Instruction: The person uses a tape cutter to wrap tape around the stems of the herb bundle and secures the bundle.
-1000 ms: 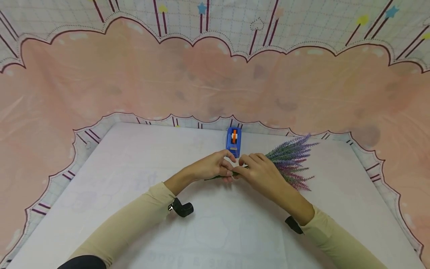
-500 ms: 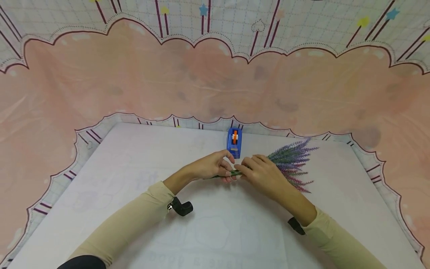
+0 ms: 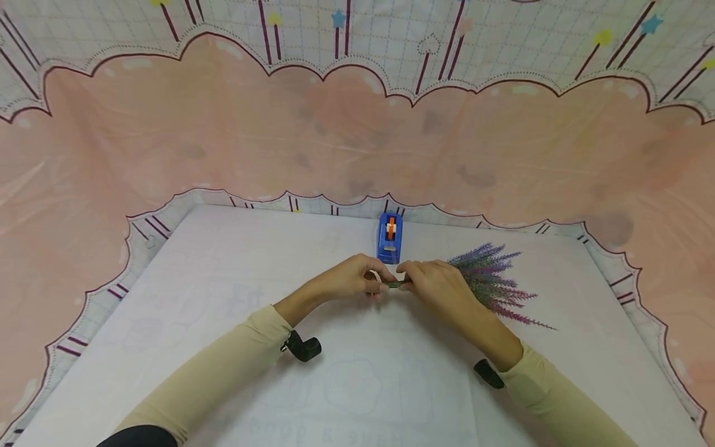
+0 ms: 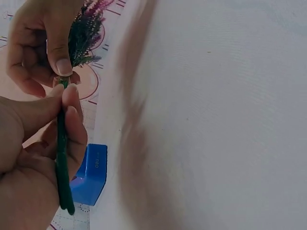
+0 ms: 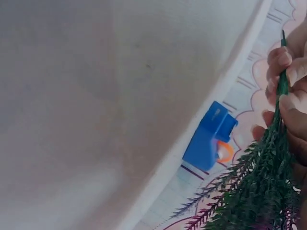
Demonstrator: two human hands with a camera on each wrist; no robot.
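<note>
A bunch of artificial lavender (image 3: 491,279), purple and pink with green stems (image 4: 61,158), lies across both hands above the white table. The left hand (image 3: 354,277) pinches the lower stems between thumb and fingers. Close beside it, the right hand (image 3: 441,288) grips the stems just below the flower heads, which fan out to the right. In the left wrist view something clear or shiny (image 4: 58,80) shows on the stems between the two hands' fingertips. The right wrist view shows the flower heads (image 5: 254,191) hanging below the right thumb (image 5: 291,112).
A blue tape dispenser (image 3: 389,238) with an orange wheel stands at the table's far edge, just beyond the hands. The white table (image 3: 335,385) has a patterned cloth border, and a peach cloth (image 3: 279,136) hangs behind it. A black device is strapped at each wrist.
The flower heads have turned and spread lower to the right. The left thumb and forefinger have closed on the stems, and the right fingers have shifted slightly along them.
</note>
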